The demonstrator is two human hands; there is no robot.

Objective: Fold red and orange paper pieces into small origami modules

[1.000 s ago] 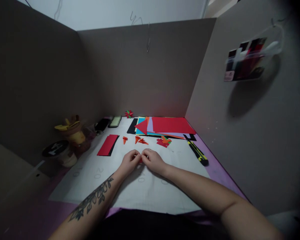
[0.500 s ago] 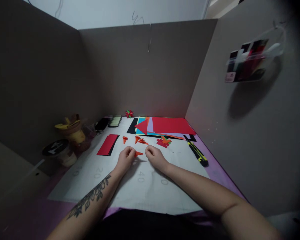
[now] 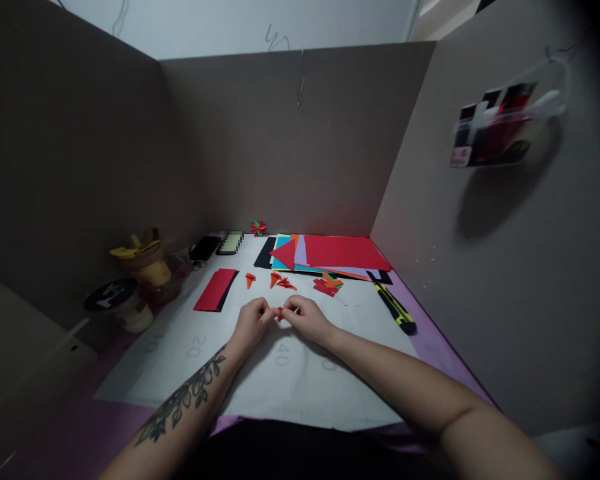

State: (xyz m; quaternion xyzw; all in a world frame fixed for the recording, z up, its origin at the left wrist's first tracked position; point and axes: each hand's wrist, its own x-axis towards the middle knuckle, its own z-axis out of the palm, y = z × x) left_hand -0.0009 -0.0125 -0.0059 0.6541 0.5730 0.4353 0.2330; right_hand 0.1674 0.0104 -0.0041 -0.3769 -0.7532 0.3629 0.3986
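Note:
My left hand (image 3: 253, 321) and my right hand (image 3: 307, 319) meet over the white sheet, both pinching a small orange-red paper piece (image 3: 281, 314) between their fingertips. Most of that piece is hidden by the fingers. Just beyond lie small folded orange pieces: one (image 3: 250, 280) on the left and a few (image 3: 285, 283) near the middle. Red, orange and green paper scraps (image 3: 329, 285) rest beyond my right hand. A stack of red paper strips (image 3: 217, 290) with black beneath lies beyond my left hand.
Coloured sheets (image 3: 345, 252) lie at the back beside a red-green paper star (image 3: 259, 228). A yellow-black cutter (image 3: 396, 308) is on the right. A lidded cup (image 3: 123, 303), yellow pot (image 3: 153, 270) and phone (image 3: 230, 243) stand or lie left. Grey panels (image 3: 300, 147) surround the table.
My right hand has moved left to my left hand and now grips the orange-red piece too. The piece, earlier pointing right from my left hand, is now mostly covered.

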